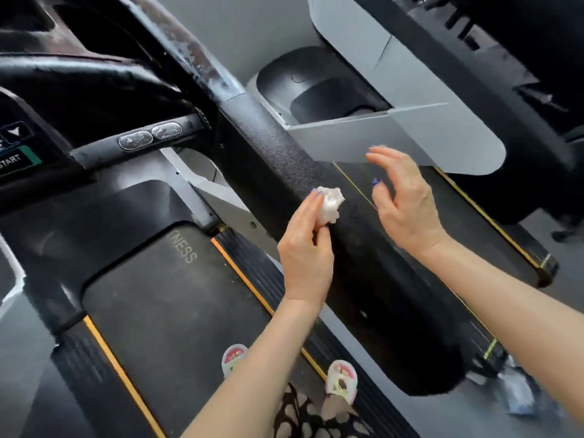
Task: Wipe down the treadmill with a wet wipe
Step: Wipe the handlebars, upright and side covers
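A crumpled white wet wipe (330, 205) is pinched in the fingertips of my left hand (305, 248), just over the black textured side handrail (284, 159) of the treadmill. My right hand (401, 200) hovers to the right of the wipe with fingers loosely curved and nothing in it. The handrail runs diagonally from upper left to lower right, and its upper stretch carries wet streaks. Below lies the black running belt (177, 305) with orange side lines.
The console (19, 153) with a START button sits at the left, with a front bar carrying two oval pulse sensors (150, 137). A grey neighbouring treadmill (410, 134) stands to the right. My feet in sandals (341, 380) stand on the belt edge. A blurred packet (518, 393) lies on the floor at the lower right.
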{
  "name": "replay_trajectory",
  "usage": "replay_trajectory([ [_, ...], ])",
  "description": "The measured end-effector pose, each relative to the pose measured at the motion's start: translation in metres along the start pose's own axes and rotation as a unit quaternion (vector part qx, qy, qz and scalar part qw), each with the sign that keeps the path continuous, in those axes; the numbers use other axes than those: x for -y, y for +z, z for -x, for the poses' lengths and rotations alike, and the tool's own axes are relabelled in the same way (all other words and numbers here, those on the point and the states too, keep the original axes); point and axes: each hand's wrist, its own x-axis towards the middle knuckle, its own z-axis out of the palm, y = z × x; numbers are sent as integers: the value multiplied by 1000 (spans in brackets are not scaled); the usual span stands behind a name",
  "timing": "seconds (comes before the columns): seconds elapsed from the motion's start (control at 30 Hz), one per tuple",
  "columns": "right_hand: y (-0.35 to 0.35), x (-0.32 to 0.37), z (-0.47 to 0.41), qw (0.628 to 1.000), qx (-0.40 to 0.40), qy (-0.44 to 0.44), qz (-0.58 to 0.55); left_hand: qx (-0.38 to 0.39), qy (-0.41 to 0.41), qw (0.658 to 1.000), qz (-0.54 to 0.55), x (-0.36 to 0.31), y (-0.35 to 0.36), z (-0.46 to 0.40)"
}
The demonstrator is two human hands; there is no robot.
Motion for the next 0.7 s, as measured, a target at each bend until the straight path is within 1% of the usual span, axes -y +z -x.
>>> replay_trajectory([
  [0.07,-18,-7,7,999,26,-32,-11,27,7,1000,-4,-13,6,3],
  [0.17,-44,-24,20,994,57,-86,-36,70,-6,998,-3,-32,21,14],
  [0.23,-58,-40,30,989,75,-115,-46,82,16,996,-37,-39,33,28],
  [0.33,-77,-66,39,981,110,-140,-75,49,47,993,-100,-48,52,50],
  [0.4,-87,-80,44,972,141,-162,-96,27,54,991,-120,-53,65,65],
  [0.53,-99,-97,53,950,193,-212,-123,-7,54,990,-127,-63,84,92],
  [0.6,-100,-101,57,943,218,-218,-128,-25,51,990,-126,-68,89,104],
  [0.7,-100,-102,63,939,256,-205,-107,-48,12,993,-107,-80,92,119],
])
